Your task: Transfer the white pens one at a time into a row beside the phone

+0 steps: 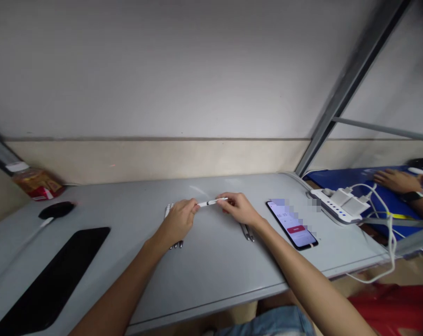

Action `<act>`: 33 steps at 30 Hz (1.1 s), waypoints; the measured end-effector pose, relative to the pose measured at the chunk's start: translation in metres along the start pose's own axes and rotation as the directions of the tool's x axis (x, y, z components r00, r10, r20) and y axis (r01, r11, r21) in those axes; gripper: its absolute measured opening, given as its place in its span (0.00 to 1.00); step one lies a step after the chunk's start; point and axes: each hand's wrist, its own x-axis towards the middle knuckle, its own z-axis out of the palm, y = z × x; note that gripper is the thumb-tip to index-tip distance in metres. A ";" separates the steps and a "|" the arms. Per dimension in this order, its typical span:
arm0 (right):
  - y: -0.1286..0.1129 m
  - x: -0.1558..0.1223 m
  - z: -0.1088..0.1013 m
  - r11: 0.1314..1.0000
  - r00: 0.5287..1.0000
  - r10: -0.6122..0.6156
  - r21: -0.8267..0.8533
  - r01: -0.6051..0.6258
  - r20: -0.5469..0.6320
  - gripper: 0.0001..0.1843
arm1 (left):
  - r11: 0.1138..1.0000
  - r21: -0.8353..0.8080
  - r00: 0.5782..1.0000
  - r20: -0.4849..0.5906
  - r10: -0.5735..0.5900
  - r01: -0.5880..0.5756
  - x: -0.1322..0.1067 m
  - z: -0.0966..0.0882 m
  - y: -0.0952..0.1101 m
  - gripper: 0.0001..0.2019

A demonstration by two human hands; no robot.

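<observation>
A slim white pen point(207, 203) with a dark band near its middle is held level above the desk, between both hands. My left hand point(179, 219) pinches its left end, and my right hand point(236, 206) has its fingers closed on the right end. Several pens point(176, 244) with silvery tips lie partly hidden under my left hand and wrist. Beneath my right wrist, more pens point(247, 232) show only their tip ends.
On the grey desk point(204, 266), a phone point(292, 224) with a lit screen lies right, near a white power strip point(337, 205) with plugs and cables. Left are a black mat point(53, 280), a black oval device point(56, 210) and a bottle point(36, 182). Another person's hand point(395, 180) rests far right.
</observation>
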 end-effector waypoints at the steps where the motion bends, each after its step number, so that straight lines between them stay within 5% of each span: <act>1: 0.000 0.000 0.001 1.000 1.000 0.025 0.014 -0.025 0.008 0.17 | 1.000 -0.004 1.000 0.004 0.008 -0.008 0.000 -0.001 0.001 0.13; 14: 0.001 0.001 0.002 0.997 0.998 -0.017 0.078 0.021 -0.058 0.08 | 0.999 0.051 0.998 0.062 0.012 -0.015 -0.003 -0.001 0.005 0.12; 20: 0.000 0.000 0.002 0.996 0.998 0.065 0.055 -0.064 -0.017 0.13 | 1.000 0.015 0.997 0.071 -0.009 0.008 -0.002 -0.002 0.005 0.09; 25: -0.002 0.001 0.002 0.998 0.993 -0.020 0.054 0.027 -0.113 0.11 | 0.999 0.044 0.997 0.071 -0.013 0.010 -0.002 -0.002 0.007 0.10; 29: -0.003 0.001 0.000 0.998 0.997 0.057 0.010 -0.057 -0.043 0.14 | 0.999 0.039 0.998 0.064 -0.001 -0.001 -0.002 -0.001 0.005 0.12; 33: -0.002 0.001 0.000 0.999 0.997 -0.031 0.013 0.032 -0.072 0.08 | 0.996 0.085 0.998 0.057 0.008 -0.013 -0.001 -0.001 0.003 0.14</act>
